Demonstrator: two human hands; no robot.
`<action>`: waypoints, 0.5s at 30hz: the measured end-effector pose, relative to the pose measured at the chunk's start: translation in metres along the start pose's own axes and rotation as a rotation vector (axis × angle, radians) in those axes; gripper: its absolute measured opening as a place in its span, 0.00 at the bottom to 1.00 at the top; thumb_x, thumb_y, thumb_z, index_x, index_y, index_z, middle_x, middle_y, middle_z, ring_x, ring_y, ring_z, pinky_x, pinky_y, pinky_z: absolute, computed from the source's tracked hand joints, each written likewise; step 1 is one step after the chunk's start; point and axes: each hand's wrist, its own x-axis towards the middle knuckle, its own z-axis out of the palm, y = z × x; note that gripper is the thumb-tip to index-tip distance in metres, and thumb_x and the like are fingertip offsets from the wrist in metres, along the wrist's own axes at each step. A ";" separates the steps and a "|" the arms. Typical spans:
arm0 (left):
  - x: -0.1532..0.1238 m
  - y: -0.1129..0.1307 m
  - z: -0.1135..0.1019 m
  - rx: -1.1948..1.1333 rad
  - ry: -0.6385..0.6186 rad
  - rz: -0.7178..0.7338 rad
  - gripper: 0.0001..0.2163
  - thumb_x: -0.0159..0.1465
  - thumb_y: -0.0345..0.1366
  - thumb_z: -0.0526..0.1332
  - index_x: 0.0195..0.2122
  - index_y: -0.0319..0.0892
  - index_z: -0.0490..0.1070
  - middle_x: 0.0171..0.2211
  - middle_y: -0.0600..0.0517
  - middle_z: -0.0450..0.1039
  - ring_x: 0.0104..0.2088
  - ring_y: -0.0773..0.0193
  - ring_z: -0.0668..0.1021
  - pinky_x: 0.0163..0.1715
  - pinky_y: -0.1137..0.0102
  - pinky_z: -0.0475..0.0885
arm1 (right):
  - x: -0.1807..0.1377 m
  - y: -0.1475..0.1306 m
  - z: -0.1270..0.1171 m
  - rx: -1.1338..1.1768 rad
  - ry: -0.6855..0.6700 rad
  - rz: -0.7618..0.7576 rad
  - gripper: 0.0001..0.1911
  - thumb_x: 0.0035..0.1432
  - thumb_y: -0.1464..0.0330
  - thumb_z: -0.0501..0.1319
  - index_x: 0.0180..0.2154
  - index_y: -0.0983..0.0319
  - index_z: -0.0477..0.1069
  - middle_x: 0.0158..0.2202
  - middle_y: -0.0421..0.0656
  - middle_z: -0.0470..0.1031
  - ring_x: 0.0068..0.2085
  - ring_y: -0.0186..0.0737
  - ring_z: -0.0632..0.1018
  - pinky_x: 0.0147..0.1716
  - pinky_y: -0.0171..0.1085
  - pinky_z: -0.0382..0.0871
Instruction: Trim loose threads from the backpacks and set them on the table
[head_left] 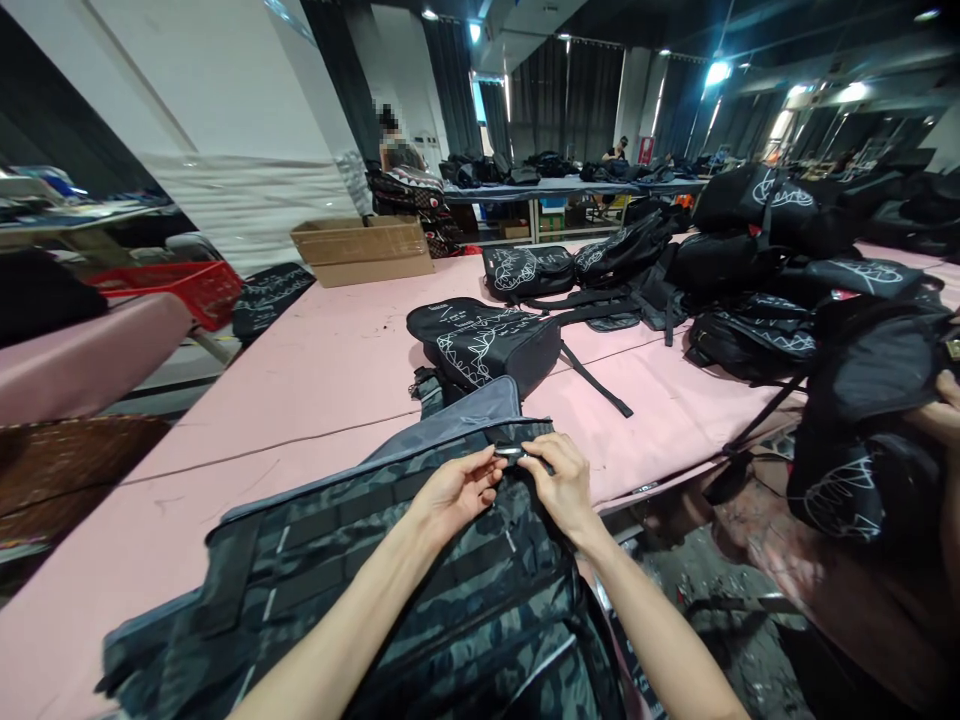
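A dark camouflage backpack (322, 590) with black webbing strips lies across the near part of the pink table. At its upper right edge, a small shiny metal fitting (510, 451) sits between my fingertips; its exact kind is too small to make out. My left hand (454, 492) pinches the fitting's left end with thumb and forefinger, the other fingers loosely curled. From the right, my right hand (561, 482) grips the other end, fingers bent over it. Behind the hands, a grey lining flap (480, 408) stands up from the bag's far edge.
Beyond the camouflage bag lies a black backpack (491, 345) with white line drawings. More black backpacks (750, 260) are heaped at the right. A co-worker's hand (936, 412) holds another bag there. A cardboard box (364, 250) stands on the pink table (300, 380); a red basket (169, 290) is at left.
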 end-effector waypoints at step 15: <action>-0.009 -0.006 -0.050 1.608 -0.218 1.441 0.10 0.63 0.40 0.54 0.35 0.48 0.75 0.38 0.52 0.77 0.39 0.63 0.77 0.43 0.68 0.69 | -0.051 0.085 -0.081 0.382 0.486 0.615 0.18 0.45 0.58 0.64 0.35 0.64 0.71 0.30 0.44 0.74 0.24 0.31 0.65 0.22 0.31 0.55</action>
